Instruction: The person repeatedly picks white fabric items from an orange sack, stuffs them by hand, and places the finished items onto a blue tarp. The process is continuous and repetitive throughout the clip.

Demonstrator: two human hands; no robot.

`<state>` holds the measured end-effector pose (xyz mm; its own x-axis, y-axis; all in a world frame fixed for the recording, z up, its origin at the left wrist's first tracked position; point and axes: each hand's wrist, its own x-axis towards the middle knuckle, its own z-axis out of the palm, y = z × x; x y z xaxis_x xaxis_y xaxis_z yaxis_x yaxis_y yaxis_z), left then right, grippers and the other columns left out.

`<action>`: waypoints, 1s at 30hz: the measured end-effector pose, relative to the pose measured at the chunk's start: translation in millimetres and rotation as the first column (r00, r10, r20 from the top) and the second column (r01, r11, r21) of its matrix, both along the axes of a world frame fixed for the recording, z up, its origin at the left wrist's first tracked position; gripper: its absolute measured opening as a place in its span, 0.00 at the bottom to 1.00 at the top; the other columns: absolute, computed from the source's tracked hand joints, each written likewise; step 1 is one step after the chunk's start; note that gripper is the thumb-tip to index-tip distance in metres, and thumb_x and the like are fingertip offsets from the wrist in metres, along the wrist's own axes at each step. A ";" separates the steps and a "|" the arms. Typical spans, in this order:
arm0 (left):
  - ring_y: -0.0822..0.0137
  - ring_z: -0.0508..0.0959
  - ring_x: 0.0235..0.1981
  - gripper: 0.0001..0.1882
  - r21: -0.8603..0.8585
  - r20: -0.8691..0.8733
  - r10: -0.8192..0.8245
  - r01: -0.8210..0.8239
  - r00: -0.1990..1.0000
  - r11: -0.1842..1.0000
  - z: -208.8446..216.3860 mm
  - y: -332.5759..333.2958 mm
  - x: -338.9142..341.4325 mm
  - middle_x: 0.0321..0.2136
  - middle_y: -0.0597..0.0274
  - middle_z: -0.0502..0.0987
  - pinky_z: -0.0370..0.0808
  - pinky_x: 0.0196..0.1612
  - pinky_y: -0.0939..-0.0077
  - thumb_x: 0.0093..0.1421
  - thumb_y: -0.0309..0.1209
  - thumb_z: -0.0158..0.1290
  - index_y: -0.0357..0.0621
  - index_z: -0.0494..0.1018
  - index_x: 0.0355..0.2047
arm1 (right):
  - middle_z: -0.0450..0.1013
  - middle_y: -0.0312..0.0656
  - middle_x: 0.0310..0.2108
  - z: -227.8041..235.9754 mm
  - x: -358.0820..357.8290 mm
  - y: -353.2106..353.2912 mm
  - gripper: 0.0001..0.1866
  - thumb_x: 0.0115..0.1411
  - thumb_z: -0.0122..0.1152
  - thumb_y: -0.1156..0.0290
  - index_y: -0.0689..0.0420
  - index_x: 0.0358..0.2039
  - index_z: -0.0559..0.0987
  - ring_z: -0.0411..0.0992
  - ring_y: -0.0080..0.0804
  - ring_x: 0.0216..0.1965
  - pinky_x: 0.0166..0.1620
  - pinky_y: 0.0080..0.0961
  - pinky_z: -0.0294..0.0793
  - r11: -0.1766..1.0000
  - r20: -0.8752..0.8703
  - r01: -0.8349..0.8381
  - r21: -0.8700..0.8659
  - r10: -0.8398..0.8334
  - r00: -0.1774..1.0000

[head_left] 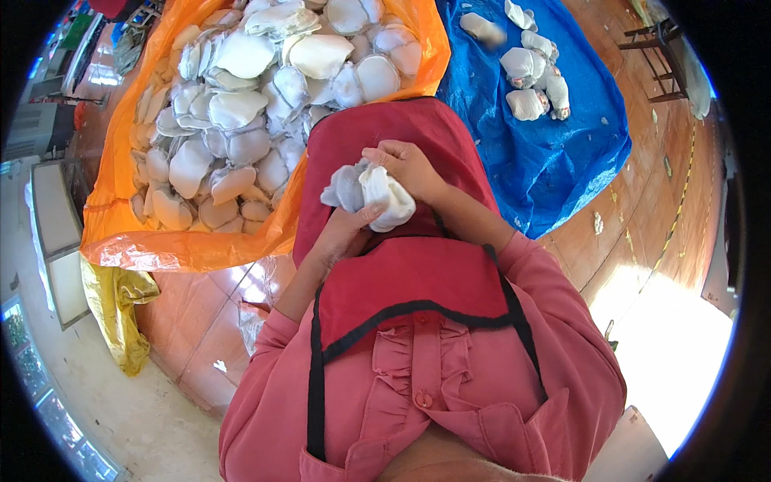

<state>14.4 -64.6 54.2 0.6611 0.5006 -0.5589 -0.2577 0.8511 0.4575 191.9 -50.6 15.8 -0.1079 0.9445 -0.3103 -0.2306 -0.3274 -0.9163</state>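
Head view shows a white padded cup piece (377, 197) held over a red apron (401, 273) at the person's lap, its long axis running from upper left to lower right, the grey-shaded end pointing left. Left hand (345, 229) cradles it from below, fingers (371, 214) curled up around its lower edge; right hand (408, 165) clamps down on its top right, fingers bent over it. Both hands are grasping the piece. Just beyond, an orange sheet (161, 241) carries a heap of similar white cups (241, 104); a blue tarp (554, 153) to the right bears a few more (530, 80). Nothing blocks the hands.
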 end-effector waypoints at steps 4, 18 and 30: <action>0.59 0.75 0.51 0.32 -0.012 0.027 0.028 -0.028 0.999 1.000 -11.2 -1.1 -0.5 0.48 0.59 0.74 0.71 0.57 0.63 0.50 0.17 0.59 0.43 0.64 0.56 | 0.71 0.32 0.21 3.0 -7.7 -3.1 0.19 0.65 0.58 0.55 0.58 0.24 0.76 0.66 0.17 0.24 0.27 0.22 0.67 0.993 0.225 0.003 0.116 -0.029 0.974; 0.62 0.74 0.52 0.31 0.233 -0.057 -0.087 0.098 0.995 0.967 -19.9 -4.9 -0.6 0.50 0.60 0.73 0.72 0.55 0.64 0.54 0.22 0.60 0.42 0.63 0.57 | 0.71 0.33 0.23 -6.4 -6.3 -3.0 0.17 0.64 0.58 0.57 0.59 0.26 0.76 0.68 0.17 0.27 0.30 0.22 0.69 0.996 0.260 0.062 0.059 -0.076 0.963; 0.65 0.75 0.49 0.26 0.340 -0.178 0.269 -0.197 0.947 0.919 -16.3 -3.2 2.3 0.48 0.58 0.74 0.72 0.53 0.70 0.58 0.23 0.58 0.38 0.65 0.56 | 0.73 0.37 0.39 8.8 17.4 -33.4 0.23 0.50 0.72 0.70 0.60 0.46 0.75 0.69 0.22 0.43 0.48 0.23 0.69 0.983 0.211 -0.076 0.169 0.039 0.977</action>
<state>16.7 -67.8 37.8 0.3847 0.7983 -0.4633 -0.2952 0.5820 0.7577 209.3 -84.0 24.6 -0.1147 0.9800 -0.1623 -0.0169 -0.1653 -0.9861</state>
